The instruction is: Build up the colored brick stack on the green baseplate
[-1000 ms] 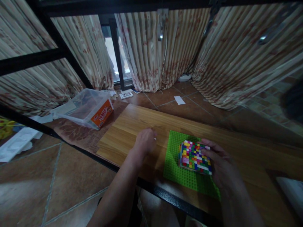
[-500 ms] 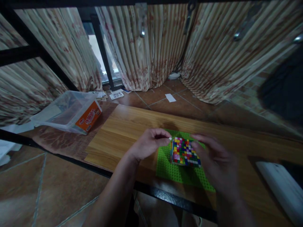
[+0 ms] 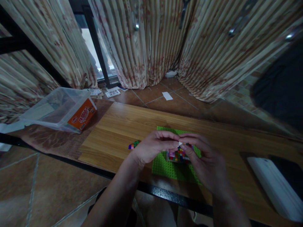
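A small white toy brick [image 3: 180, 143] is pinched between the fingertips of both hands. My left hand [image 3: 158, 143] comes from the left, thumb and forefinger closed on it. From the other side, my right hand [image 3: 201, 151] closes its thumb and forefinger on the same piece; its edge is slightly blurred. Just below the fingers lies a block of many-coloured bricks [image 3: 175, 155], partly covered by the hands. It rests on a green studded baseplate [image 3: 163, 167]. Several loose coloured bricks [image 3: 134, 145] show beside my left wrist.
The wooden table board [image 3: 113, 126] carries all this. At the left stands a clear plastic tub [image 3: 59, 110] with an orange label. A white box-like object [image 3: 272, 186] lies at the right, beside a dark flat one [image 3: 288, 170]. Striped curtains [image 3: 132, 47] hang behind.
My right hand has moved left to meet my left hand at the white brick. Both hands now cover more of the coloured block. Loose bricks by the left wrist have come into sight.
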Demonstrator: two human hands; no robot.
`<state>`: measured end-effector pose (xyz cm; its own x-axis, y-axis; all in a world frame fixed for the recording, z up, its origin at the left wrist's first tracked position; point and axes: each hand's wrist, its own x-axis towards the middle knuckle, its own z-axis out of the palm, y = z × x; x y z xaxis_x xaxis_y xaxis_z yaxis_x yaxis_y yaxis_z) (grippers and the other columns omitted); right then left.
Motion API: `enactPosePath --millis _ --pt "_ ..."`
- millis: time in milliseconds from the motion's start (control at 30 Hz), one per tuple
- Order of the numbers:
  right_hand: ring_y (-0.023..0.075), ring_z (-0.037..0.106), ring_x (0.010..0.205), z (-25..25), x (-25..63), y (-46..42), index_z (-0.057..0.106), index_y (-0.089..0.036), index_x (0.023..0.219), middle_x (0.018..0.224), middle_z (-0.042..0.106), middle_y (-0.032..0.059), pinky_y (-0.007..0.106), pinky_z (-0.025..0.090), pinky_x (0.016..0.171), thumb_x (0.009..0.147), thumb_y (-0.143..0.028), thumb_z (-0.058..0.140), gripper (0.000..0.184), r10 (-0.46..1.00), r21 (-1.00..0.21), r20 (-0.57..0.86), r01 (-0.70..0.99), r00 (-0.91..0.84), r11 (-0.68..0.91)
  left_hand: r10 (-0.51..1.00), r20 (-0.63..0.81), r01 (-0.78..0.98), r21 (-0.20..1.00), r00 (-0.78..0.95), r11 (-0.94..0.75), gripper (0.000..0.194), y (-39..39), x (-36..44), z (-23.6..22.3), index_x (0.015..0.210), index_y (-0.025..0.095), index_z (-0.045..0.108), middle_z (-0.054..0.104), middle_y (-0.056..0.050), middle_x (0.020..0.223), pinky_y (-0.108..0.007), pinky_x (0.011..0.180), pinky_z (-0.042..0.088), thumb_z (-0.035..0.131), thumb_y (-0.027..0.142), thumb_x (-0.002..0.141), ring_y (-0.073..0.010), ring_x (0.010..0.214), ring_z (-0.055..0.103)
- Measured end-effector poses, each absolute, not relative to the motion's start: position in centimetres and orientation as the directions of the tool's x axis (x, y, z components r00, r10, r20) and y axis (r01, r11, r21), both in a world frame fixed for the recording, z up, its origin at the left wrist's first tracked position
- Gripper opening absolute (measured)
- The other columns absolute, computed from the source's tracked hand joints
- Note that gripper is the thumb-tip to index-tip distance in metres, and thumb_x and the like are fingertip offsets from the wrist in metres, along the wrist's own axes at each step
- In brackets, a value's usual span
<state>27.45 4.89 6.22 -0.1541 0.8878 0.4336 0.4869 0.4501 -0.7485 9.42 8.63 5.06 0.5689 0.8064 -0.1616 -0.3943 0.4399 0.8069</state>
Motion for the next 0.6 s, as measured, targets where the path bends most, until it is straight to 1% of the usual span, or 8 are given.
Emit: enactPosePath --millis 67,167,200,267,367,600 --pt "0.0190 0.063 0.107 6.2 28.1 5.0 0.072 -0.031 0.097 0.111 0.069 0.0004 0.038 0.048 0.095 0.093 -0.028 0.063 0.010 0.900 -0.772 0.426 0.481 -0.094 0.416 0.828 -0.173 -0.400 0.811 0.534 0.427 0.032 8.8 9.5 4.9 0.093 0.013 0.075 0.069 -0.003 0.081 -0.025 0.075 0.048 0.087 0.029 0.068 -0.0102 0.071 0.062" --pt "0.0211 0.065 0.105 5.9 29.8 5.3 0.072 -0.029 0.093 0.109 0.070 0.0014 0.041 0.049 0.096 0.090 -0.033 0.066 0.008 0.912 -0.815 0.403 0.484 0.078 0.319 0.875 -0.219 -0.403 0.821 0.431 0.404 0.027 9.0 9.6 4.7 0.089 0.013 0.075 0.070 -0.004 0.085 -0.025 0.078 0.048 0.086 0.026 0.068 -0.0105 0.077 0.063" --pt "0.0219 0.065 0.104 5.6 30.5 5.5 0.072 -0.029 0.092 0.108 0.071 0.0019 0.042 0.049 0.095 0.089 -0.035 0.067 0.009 0.913 -0.822 0.388 0.496 0.127 0.281 0.890 -0.234 -0.410 0.822 0.391 0.396 0.025 9.1 9.6 4.7 0.087 0.013 0.075 0.070 -0.004 0.084 -0.024 0.078 0.048 0.086 0.024 0.067 -0.0104 0.077 0.063" --pt "0.0233 0.065 0.104 4.9 31.8 5.7 0.073 -0.028 0.091 0.107 0.071 0.0030 0.045 0.049 0.096 0.089 -0.039 0.067 0.013 0.923 -0.817 0.349 0.535 0.162 0.215 0.910 -0.255 -0.424 0.820 0.327 0.383 0.023 9.2 9.5 4.6 0.084 0.013 0.075 0.069 -0.003 0.083 -0.023 0.075 0.047 0.085 0.021 0.066 -0.0098 0.076 0.062" --pt "0.0242 0.065 0.103 3.8 32.9 6.1 0.074 -0.027 0.090 0.109 0.070 0.0038 0.046 0.048 0.096 0.088 -0.042 0.066 0.017 0.941 -0.796 0.306 0.581 0.142 0.171 0.918 -0.267 -0.426 0.823 0.293 0.375 0.023 9.3 9.5 4.6 0.085 0.013 0.076 0.069 -0.002 0.082 -0.023 0.074 0.046 0.085 0.018 0.064 -0.0092 0.075 0.060" --pt "0.0240 0.063 0.107 2.7 32.3 6.5 0.075 -0.027 0.091 0.110 0.070 0.0057 0.047 0.046 0.099 0.088 -0.039 0.065 0.017 0.957 -0.769 0.288 0.605 0.041 0.205 0.918 -0.262 -0.408 0.834 0.298 0.371 0.022 9.2 9.4 5.0 0.087 0.012 0.075 0.068 -0.002 0.084 -0.023 0.074 0.045 0.082 0.017 0.066 -0.0088 0.074 0.059"
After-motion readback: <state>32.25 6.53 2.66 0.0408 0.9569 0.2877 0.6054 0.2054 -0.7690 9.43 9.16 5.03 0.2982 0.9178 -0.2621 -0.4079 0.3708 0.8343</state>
